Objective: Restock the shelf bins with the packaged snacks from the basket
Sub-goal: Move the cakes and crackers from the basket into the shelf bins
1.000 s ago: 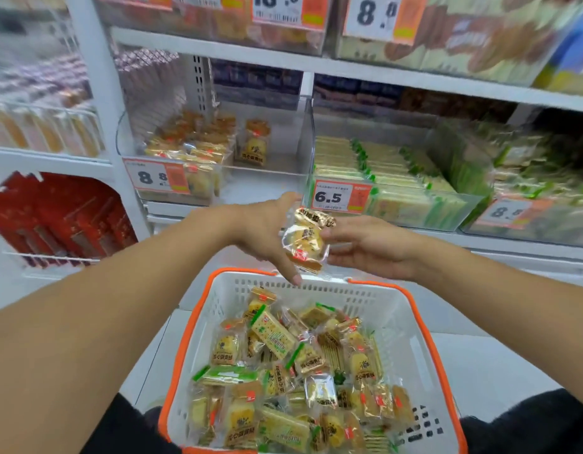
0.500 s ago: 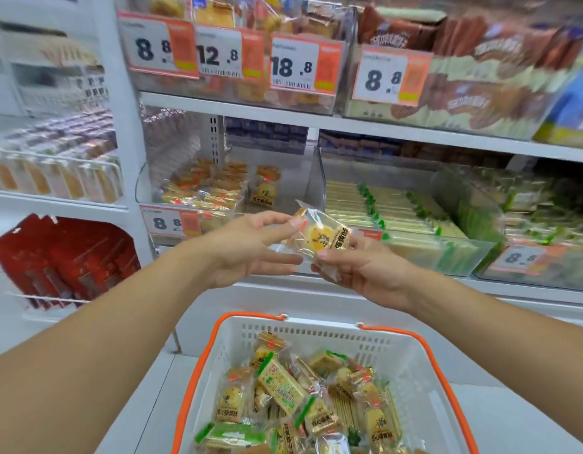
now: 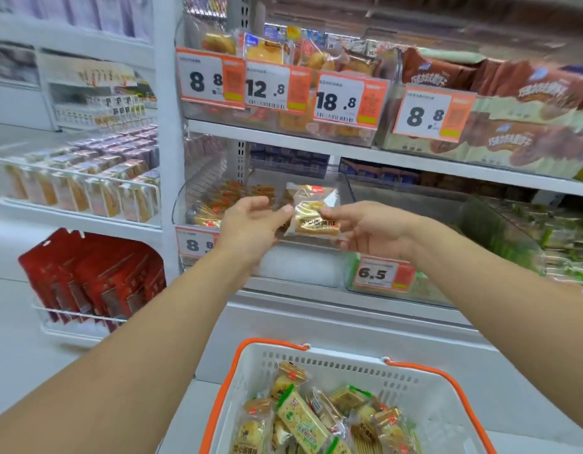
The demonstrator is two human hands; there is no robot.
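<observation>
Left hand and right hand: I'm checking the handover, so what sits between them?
In the head view, a single yellow snack packet spans the gap, pinched by the left hand and the right hand, in front of the clear bin.

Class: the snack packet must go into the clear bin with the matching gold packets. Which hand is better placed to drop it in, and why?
Left hand, probably: it sits directly before the clear bin, touching the snack packet. The right hand grips the packet's other side, nearer the 6.5 tag.

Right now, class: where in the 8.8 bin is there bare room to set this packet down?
The bin's right front floor is bare, between the stacked packets on the left and the 6.5 bin. The left side is crowded. Both hands hold the packet above that gap.
</observation>
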